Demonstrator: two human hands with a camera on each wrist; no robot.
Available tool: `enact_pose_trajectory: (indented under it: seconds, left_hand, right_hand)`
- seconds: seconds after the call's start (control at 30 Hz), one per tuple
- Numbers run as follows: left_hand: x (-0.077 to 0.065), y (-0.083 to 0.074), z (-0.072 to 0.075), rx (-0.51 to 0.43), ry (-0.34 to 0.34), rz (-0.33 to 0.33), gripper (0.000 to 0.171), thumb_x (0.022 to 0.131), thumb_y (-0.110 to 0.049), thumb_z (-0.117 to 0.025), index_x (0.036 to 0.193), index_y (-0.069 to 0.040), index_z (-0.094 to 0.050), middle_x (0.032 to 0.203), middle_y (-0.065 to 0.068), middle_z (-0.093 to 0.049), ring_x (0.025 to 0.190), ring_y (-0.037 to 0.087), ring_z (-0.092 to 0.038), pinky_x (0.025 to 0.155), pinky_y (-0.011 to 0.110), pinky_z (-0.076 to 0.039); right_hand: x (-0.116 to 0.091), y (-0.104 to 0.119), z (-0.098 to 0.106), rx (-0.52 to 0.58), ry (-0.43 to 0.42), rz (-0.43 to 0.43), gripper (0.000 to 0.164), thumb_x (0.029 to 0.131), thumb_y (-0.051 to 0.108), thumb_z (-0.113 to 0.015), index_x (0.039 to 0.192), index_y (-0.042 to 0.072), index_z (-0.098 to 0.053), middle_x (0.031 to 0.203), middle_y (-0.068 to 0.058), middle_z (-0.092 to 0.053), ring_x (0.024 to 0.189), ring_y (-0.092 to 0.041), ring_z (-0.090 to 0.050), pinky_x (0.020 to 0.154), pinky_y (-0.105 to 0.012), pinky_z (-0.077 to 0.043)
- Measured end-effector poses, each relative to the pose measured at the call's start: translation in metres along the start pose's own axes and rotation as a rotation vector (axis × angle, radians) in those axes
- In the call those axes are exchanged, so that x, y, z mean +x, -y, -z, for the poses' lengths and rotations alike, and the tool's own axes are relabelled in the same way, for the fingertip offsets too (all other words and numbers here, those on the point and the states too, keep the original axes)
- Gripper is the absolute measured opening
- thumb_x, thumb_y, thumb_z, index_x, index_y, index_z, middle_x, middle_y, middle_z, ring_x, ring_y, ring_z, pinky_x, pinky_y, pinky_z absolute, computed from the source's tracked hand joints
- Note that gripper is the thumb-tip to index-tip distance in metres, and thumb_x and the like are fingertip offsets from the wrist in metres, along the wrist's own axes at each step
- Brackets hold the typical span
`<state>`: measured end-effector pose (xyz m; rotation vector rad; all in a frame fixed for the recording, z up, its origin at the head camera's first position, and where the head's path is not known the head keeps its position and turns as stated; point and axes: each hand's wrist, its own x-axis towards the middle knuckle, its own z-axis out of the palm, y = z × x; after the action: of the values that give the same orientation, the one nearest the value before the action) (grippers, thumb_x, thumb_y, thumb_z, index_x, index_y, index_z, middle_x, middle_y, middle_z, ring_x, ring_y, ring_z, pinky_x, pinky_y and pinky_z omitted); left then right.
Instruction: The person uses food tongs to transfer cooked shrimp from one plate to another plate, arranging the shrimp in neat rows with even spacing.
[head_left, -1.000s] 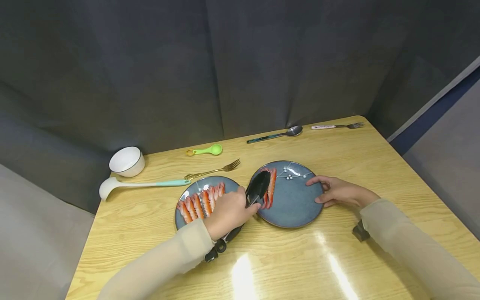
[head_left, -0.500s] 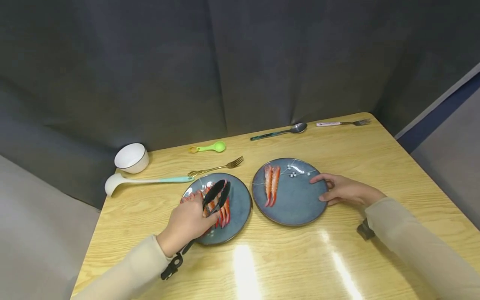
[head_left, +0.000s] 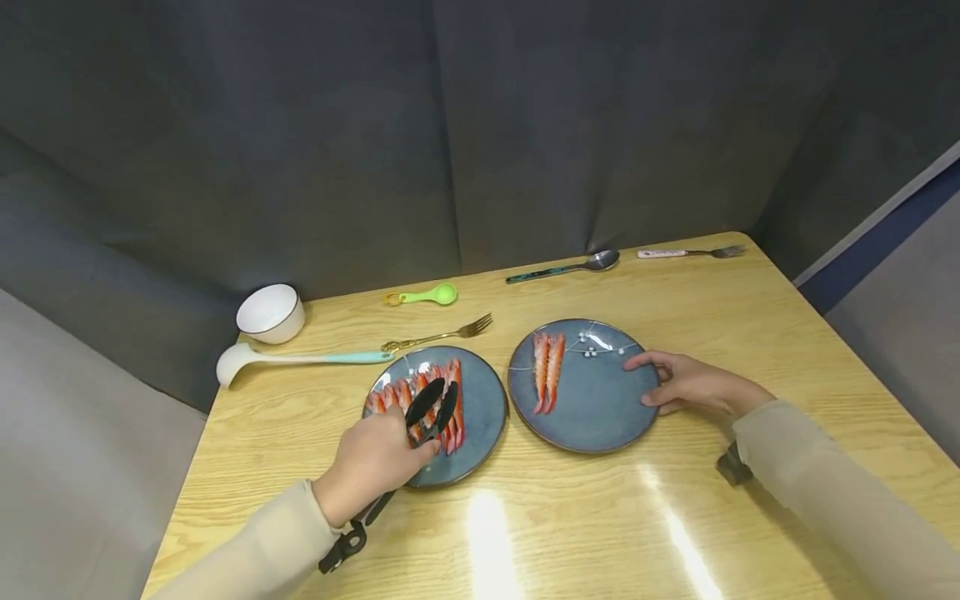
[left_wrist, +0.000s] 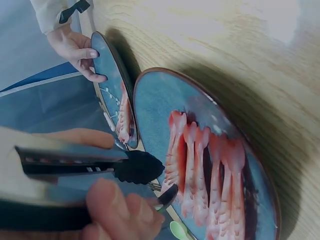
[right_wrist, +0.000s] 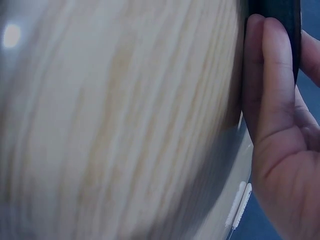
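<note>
The left hand (head_left: 378, 458) is positioned at the near left rim of the left plate (head_left: 486, 408). Its fingers are clamped around a pair of black tongs (head_left: 424, 403). The tong tips stand apart over the left plate; whether they touch the food cannot be determined.

A row of red-and-white shrimp (left_wrist: 201, 170) lies side by side across the left plate, which rests on the wood-grain counter (head_left: 585, 517).

The right plate (head_left: 600, 400) is located just to the right of the left plate. Two separate shrimp (head_left: 554, 371) lie parallel on it, on the side facing the left plate. The right hand (head_left: 690, 383), well to the right of the left plate, has its fingers and thumb clamped on the right plate's outer rim.

The white ladle (head_left: 300, 359) extends to the left of the left plate, turquoise handle end just beside its far rim. The gold fork (head_left: 437, 337) lies just behind the left plate. The white bowl (head_left: 272, 313) stands behind and to the left of the left plate. The green measuring spoon (head_left: 431, 295) lies behind the left plate, beyond the gold fork. The dark-handled spoon (head_left: 566, 268) and the white-handled fork (head_left: 690, 252) lie behind and to the right of the left plate, the latter farther right. The dark curtain (head_left: 450, 150) hangs farthest behind the left plate.
</note>
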<state>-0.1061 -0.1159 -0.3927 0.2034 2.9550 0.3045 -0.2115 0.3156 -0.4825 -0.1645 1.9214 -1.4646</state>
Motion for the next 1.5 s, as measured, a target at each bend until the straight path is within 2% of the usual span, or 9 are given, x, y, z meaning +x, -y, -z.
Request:
enact_pose_trajectory:
  seconds: [0.13,0.27,0.4,0.57,0.9,1.1,1.2,1.37,1.5]
  left_hand:
    - [0.001,-0.003,0.003,-0.008,0.017,0.005,0.057,0.072,-0.051,-0.06,0.092,0.002,-0.055,0.046,-0.001,-0.045,0.036,0.012,-0.04,0.032,0.029,-0.03]
    - [0.001,-0.004,0.006,-0.02,0.046,0.012,0.056,0.075,-0.05,-0.058,0.097,0.002,-0.054,0.047,0.0,-0.046,0.036,0.013,-0.041,0.033,0.029,-0.031]
    - [0.002,-0.002,0.01,-0.055,0.05,0.013,0.045,0.076,-0.05,-0.057,0.08,-0.006,-0.052,0.049,0.0,-0.045,0.039,0.013,-0.041,0.035,0.028,-0.031]
    - [0.003,-0.003,0.017,-0.1,0.031,0.015,0.04,0.075,-0.05,-0.058,0.068,-0.012,-0.047,0.046,-0.002,-0.037,0.038,0.013,-0.034,0.036,0.027,-0.025]
    - [0.011,-0.008,0.008,-0.002,0.035,0.02,0.077,0.07,-0.056,-0.059,0.113,0.008,-0.049,0.036,-0.006,-0.035,0.031,0.011,-0.034,0.03,0.027,-0.023]
    - [0.016,-0.017,0.005,0.035,0.036,-0.052,0.069,0.07,-0.06,-0.057,0.099,0.003,-0.055,0.039,-0.005,-0.037,0.033,0.012,-0.036,0.031,0.027,-0.026]
    - [0.016,-0.02,0.008,0.024,0.052,-0.048,0.062,0.07,-0.059,-0.058,0.091,-0.001,-0.057,0.041,-0.003,-0.04,0.035,0.014,-0.04,0.033,0.028,-0.028]
    - [0.012,-0.014,0.011,0.04,0.087,-0.001,0.07,0.069,-0.057,-0.06,0.1,0.006,-0.056,0.039,-0.003,-0.041,0.034,0.014,-0.041,0.031,0.028,-0.028]
    - [0.01,-0.007,0.009,0.037,0.09,0.0,0.061,0.068,-0.06,-0.059,0.084,-0.002,-0.057,0.044,-0.002,-0.042,0.038,0.013,-0.041,0.033,0.03,-0.031]
  right_hand:
    - [-0.001,0.0,0.0,-0.014,0.005,0.003,0.065,0.075,0.006,-0.066,0.13,0.006,-0.031,0.086,-0.012,-0.03,0.076,-0.023,-0.048,0.07,-0.042,-0.046]
    - [0.0,0.0,0.0,0.01,0.021,0.014,0.065,0.075,0.004,-0.066,0.13,0.005,-0.03,0.1,-0.019,-0.033,0.082,-0.024,-0.049,0.071,-0.042,-0.046]
    - [0.001,0.001,0.0,0.032,0.027,0.01,0.066,0.075,0.004,-0.066,0.13,0.004,-0.029,0.115,-0.023,-0.03,0.088,-0.025,-0.05,0.072,-0.042,-0.046]
    - [0.001,0.001,0.0,0.029,0.016,-0.002,0.066,0.074,0.004,-0.067,0.13,0.006,-0.031,0.102,-0.019,-0.032,0.083,-0.024,-0.049,0.071,-0.042,-0.046]
    - [0.002,-0.001,0.0,0.039,0.009,-0.01,0.067,0.073,0.003,-0.067,0.13,0.007,-0.031,0.107,-0.022,-0.029,0.086,-0.026,-0.05,0.072,-0.042,-0.046]
    - [0.001,-0.002,-0.001,0.051,0.028,0.001,0.066,0.075,0.003,-0.066,0.13,0.005,-0.029,0.116,-0.024,-0.027,0.087,-0.026,-0.051,0.072,-0.042,-0.046]
    - [0.0,-0.003,-0.002,0.056,0.031,0.003,0.066,0.075,0.002,-0.065,0.13,0.004,-0.029,0.116,-0.025,-0.028,0.087,-0.026,-0.051,0.072,-0.042,-0.046]
    - [0.001,-0.003,-0.001,0.047,0.028,-0.001,0.066,0.075,0.004,-0.066,0.13,0.005,-0.03,0.11,-0.023,-0.03,0.086,-0.025,-0.05,0.072,-0.042,-0.046]
    - [0.002,-0.003,0.001,0.058,0.025,0.002,0.066,0.074,0.003,-0.066,0.13,0.006,-0.03,0.111,-0.022,-0.031,0.087,-0.026,-0.051,0.072,-0.043,-0.045]
